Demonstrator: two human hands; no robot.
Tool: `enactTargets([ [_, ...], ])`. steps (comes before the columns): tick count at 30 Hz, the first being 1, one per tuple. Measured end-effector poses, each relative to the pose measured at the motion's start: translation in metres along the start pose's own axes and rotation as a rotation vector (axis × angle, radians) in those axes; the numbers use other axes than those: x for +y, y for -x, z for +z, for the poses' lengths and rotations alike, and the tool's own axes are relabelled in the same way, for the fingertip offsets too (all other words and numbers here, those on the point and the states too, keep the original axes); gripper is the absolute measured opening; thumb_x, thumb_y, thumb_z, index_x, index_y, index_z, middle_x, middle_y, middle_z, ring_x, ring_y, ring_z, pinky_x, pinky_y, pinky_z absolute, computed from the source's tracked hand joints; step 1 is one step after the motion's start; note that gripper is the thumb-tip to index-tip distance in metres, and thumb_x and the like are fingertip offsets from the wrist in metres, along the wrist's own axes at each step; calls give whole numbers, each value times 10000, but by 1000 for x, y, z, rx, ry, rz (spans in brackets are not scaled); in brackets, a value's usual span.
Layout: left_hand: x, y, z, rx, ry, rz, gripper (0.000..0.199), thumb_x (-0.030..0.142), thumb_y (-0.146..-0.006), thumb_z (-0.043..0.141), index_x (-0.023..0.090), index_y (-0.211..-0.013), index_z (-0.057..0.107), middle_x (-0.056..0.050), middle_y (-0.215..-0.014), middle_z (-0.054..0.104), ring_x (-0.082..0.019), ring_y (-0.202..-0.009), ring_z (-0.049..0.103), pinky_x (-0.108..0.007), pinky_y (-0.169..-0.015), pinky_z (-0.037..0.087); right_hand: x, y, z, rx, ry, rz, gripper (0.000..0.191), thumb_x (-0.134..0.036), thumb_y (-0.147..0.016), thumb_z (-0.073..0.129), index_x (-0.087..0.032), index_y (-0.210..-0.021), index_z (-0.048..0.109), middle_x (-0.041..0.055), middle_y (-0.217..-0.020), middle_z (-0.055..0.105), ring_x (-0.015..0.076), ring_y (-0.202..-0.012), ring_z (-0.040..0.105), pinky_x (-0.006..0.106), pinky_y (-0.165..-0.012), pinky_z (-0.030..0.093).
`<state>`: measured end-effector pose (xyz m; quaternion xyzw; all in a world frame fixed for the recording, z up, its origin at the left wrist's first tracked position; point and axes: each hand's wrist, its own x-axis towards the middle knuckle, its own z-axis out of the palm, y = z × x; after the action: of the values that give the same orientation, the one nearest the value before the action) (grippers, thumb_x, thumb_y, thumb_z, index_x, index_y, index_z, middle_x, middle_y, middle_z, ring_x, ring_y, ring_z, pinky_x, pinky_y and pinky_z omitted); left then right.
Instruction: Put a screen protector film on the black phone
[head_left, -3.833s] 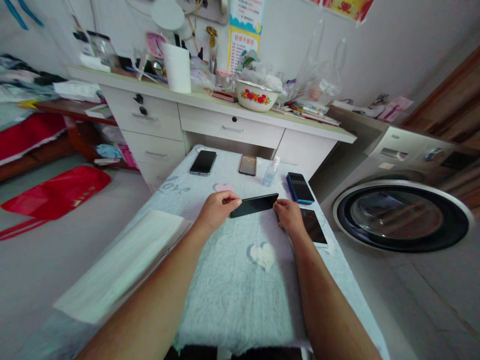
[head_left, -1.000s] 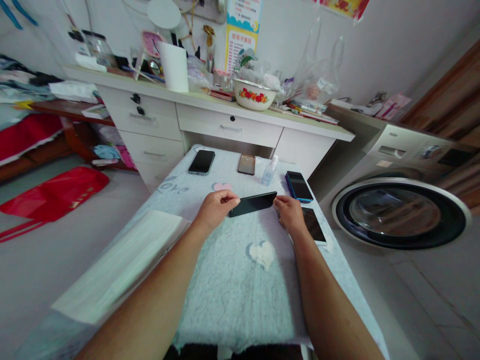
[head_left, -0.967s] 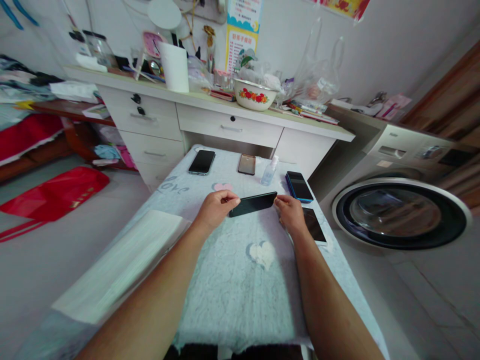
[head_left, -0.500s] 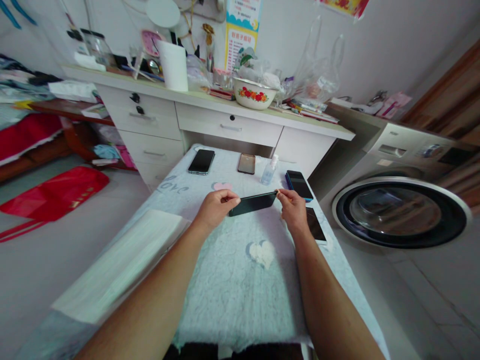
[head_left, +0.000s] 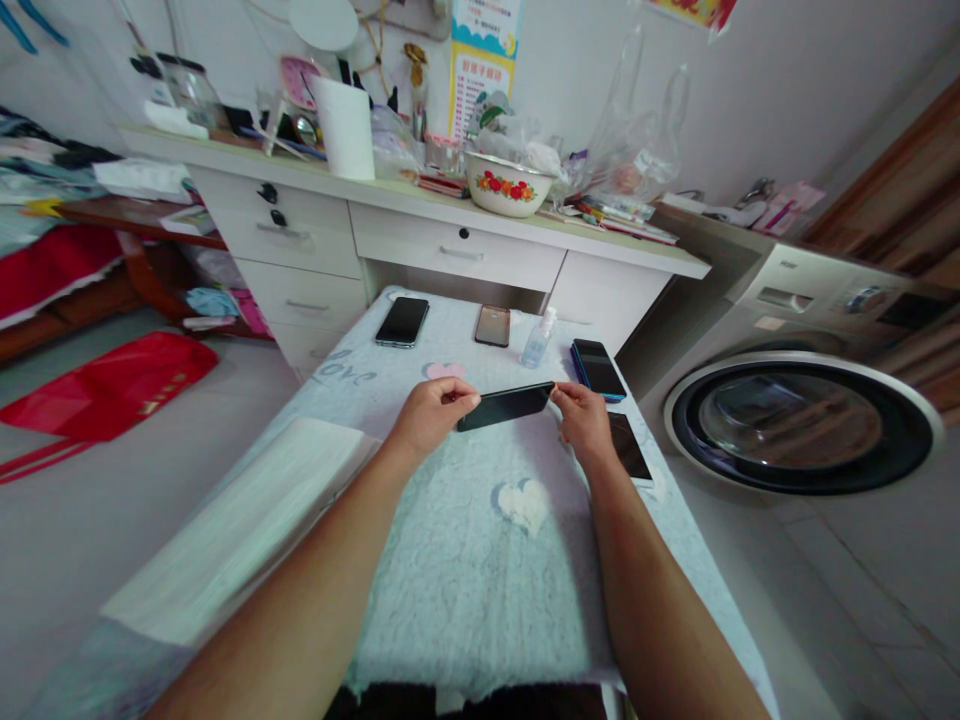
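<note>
The central phone was black, the tablecloth pale blue-grey with white and pink hearts; at twelve o'clock a white bowl bore red-orange flowers, at nine o'clock the bag was red

White desk against pale wall

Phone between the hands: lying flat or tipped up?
The phone is tipped up: its dark face is turned toward the camera, left hand and right hand at its ends. Whether it touches the cloth, cannot tell.
</note>
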<state>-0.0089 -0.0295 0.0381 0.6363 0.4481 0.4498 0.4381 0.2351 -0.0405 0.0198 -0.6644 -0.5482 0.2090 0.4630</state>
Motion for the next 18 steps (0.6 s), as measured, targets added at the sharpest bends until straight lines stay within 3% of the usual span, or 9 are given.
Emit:
enactTargets([
  [7,-1,0,1,-1,2,2,192,350,-700,637,165,-733,678,-6,-712,665,-144,-676,572,-270,-663,430,-2,6,1,-149,65,98,215,-339,-731,447,-176,-623,537,-75,-426,319,81,-309,333,211,-337,230],
  [18,-4,-1,1,1,12,2,177,332,-707,637,163,-738,679,-5,-704,661,-139,-663,568,-265,-655,425,5,-1,3,-195,218,81,185,-254,-700,496,-176,-539,546,-38,-380,392,101,-400,430,215,-453,281],
])
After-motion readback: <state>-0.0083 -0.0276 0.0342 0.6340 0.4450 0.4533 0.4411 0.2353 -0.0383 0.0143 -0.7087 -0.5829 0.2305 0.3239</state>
